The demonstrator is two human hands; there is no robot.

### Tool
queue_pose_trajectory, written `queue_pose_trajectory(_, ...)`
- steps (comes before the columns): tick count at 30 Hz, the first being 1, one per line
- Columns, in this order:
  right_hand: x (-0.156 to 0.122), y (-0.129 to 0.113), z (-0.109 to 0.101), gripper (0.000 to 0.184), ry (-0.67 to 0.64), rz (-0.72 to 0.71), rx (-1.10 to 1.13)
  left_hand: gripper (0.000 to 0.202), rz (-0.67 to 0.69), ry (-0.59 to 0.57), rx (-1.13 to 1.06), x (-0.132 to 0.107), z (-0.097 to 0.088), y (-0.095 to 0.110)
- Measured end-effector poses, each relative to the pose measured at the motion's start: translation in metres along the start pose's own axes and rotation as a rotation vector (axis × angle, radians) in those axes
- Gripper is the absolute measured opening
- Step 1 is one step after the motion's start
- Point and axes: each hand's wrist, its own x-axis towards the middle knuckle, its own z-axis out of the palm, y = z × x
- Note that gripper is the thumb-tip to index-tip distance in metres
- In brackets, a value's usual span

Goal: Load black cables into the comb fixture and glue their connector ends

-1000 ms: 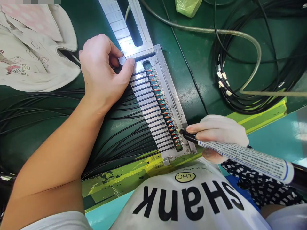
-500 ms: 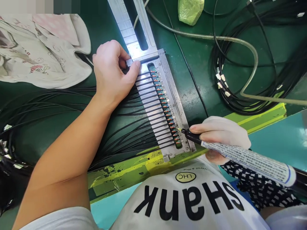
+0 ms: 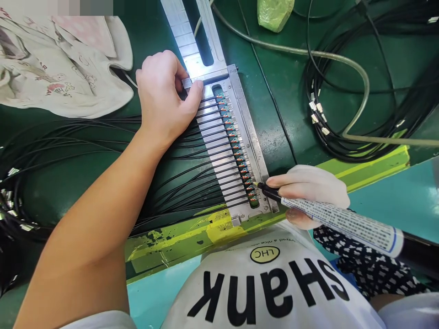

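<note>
A metal fixture (image 3: 247, 132) lies on the green table and clamps several thin black cables (image 3: 192, 183) in a row, their coloured wire ends showing in a slot. My left hand (image 3: 164, 100) pinches the fixture's top left end, thumb on the metal clamp bar. My right hand (image 3: 308, 189), in a white glove, grips a pen-shaped tool (image 3: 343, 224) with a printed white barrel. Its fine tip touches the wire ends near the bottom of the row.
A printed cloth (image 3: 65, 68) lies at the back left. A coil of black cables (image 3: 360, 105) and a clear hose (image 3: 343, 64) lie at the right. A green bag (image 3: 274, 13) sits at the top. Yellow-green tape (image 3: 206, 233) edges the table.
The tool tip stays at the lower wire ends. My left hand keeps its pinch on the fixture's top. The view has shifted slightly.
</note>
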Motion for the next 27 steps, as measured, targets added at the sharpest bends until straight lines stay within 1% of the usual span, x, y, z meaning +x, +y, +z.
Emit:
queue_pose_trajectory(3, -0.0017, 0.0002, 0.0010, 0.018, 0.016, 0.005, 0.009, 0.030, 0.017, -0.003, 0.012, 0.0001, -0.0004, -0.0002)
queue_pose_trajectory(7, -0.0026, -0.0002, 0.0013, 0.019, 0.027, 0.016, 0.002, 0.030, 0.006, -0.005, 0.017, 0.0000, -0.0006, -0.0004)
queue_pose_trajectory(10, -0.0014, -0.0015, -0.0003, 0.019, 0.001, 0.024, 0.003, 0.029, -0.008, -0.008, 0.000, 0.0002, -0.0005, -0.0010)
queue_pose_trajectory(15, -0.0006, -0.0009, -0.0041, 0.020, -0.058, -0.001, 0.004, 0.028, -0.001, -0.014, -0.040, 0.0012, -0.0006, -0.0043)
queue_pose_trajectory(21, -0.0020, 0.0030, -0.0060, 0.021, -0.067, -0.042, 0.029, 0.031, -0.010, 0.002, -0.082, 0.0015, 0.0004, -0.0061)
queue_pose_trajectory(23, -0.0019, 0.0032, -0.0064, 0.022, -0.078, -0.040, 0.025, 0.031, -0.017, 0.008, -0.095, 0.0014, 0.0005, -0.0056)
queue_pose_trajectory(27, -0.0014, 0.0019, -0.0065, 0.021, -0.059, -0.024, 0.027, 0.032, -0.025, -0.004, -0.106, 0.0014, 0.0002, -0.0052)
